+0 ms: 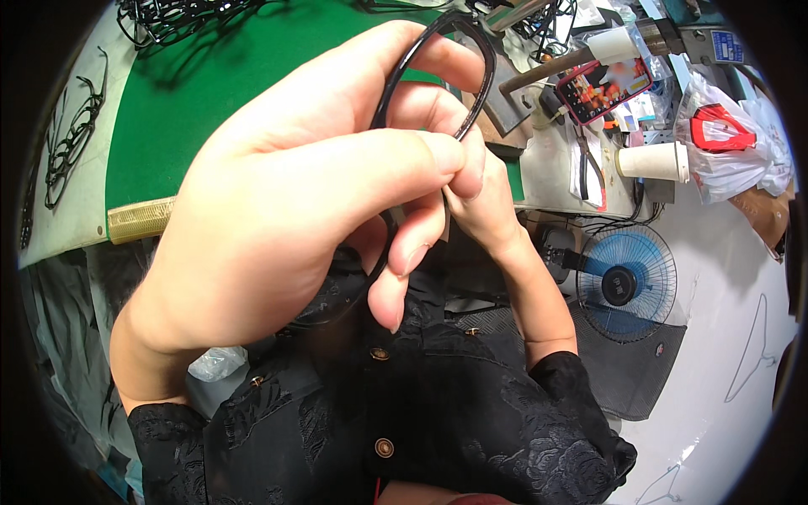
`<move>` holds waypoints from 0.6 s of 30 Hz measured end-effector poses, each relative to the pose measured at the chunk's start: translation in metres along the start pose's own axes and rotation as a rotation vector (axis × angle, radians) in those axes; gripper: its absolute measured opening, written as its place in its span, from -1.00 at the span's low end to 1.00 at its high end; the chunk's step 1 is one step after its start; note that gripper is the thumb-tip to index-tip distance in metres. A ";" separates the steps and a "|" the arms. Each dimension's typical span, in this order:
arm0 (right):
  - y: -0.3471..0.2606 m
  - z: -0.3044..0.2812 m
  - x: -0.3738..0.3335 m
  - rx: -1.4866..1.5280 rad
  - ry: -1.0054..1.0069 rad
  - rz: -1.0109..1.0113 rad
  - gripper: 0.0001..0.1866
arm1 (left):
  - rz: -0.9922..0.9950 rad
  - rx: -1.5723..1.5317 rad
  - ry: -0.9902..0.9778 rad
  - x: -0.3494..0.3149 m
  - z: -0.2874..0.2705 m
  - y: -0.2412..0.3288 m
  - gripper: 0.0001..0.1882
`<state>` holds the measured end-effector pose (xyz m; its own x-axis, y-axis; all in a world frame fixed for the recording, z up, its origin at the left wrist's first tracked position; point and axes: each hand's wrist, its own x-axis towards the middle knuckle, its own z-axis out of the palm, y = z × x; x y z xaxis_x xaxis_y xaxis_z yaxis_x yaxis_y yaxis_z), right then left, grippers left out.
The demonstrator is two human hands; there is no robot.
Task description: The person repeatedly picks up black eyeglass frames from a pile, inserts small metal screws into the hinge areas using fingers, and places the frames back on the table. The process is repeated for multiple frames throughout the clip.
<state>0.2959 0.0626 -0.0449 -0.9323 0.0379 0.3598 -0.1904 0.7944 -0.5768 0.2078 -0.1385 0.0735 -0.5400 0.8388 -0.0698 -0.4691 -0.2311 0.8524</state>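
A black eyeglass frame (389, 91) is held up close in front of me, tilted so that one rim stands high and the other hangs low. My left hand (269, 194) is closed on it, thumb pressed against the middle and fingers curled around the rims. Skin shows through the upper rim; whether lenses sit in it I cannot tell. Behind, my right hand (491, 206) meets the left at the frame, its fingers closed and largely hidden. The lower rim is partly lost against my black shirt (337, 404).
A green mat (219, 109) covers the bench, with black eyeglass frames (172, 21) at its far edge and more frames (71, 147) at left. Right: a metal rod (547, 69), a phone (604, 88), a paper cup (652, 161), plastic bags (715, 160). A blue fan (627, 282) stands below.
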 end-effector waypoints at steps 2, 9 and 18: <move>0.004 0.003 -0.002 -0.001 -0.012 0.009 -0.85 | -0.011 -0.022 -0.014 0.000 0.000 -0.002 -0.48; -0.001 0.006 -0.001 -0.016 -0.119 0.178 -0.86 | -0.071 -0.109 -0.086 0.000 0.003 -0.005 -0.51; -0.023 -0.054 0.039 0.883 0.121 -0.148 -0.74 | -0.258 -0.134 -0.231 0.000 0.014 -0.008 -0.56</move>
<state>0.2804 0.0786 0.0215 -0.8503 0.0754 0.5208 -0.5190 0.0433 -0.8537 0.2215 -0.1302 0.0733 -0.2272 0.9635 -0.1414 -0.6649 -0.0474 0.7455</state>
